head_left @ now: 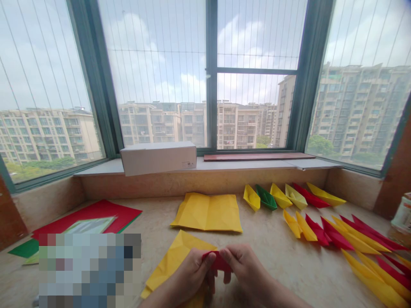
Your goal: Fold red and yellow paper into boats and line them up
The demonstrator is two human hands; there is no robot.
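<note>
Between my two hands, near the bottom middle, is a small folded piece of red paper (221,262). My left hand (192,270) pinches its left side, thumb on top. The right side is gripped by the thumb and fingers of my right hand (243,264). My hands cover most of the piece, so its full shape is hidden. A creased yellow sheet (176,259) lies under and left of my left hand. Beyond my hands, another creased yellow sheet (208,213) lies spread out.
Folded paper boats, including a green one (266,197) and a yellow one (252,198), line the right side. Red sheets (93,214) lie at left by a pixelated patch (90,271). A white box (157,160) sits on the sill; a jar (402,216) stands far right.
</note>
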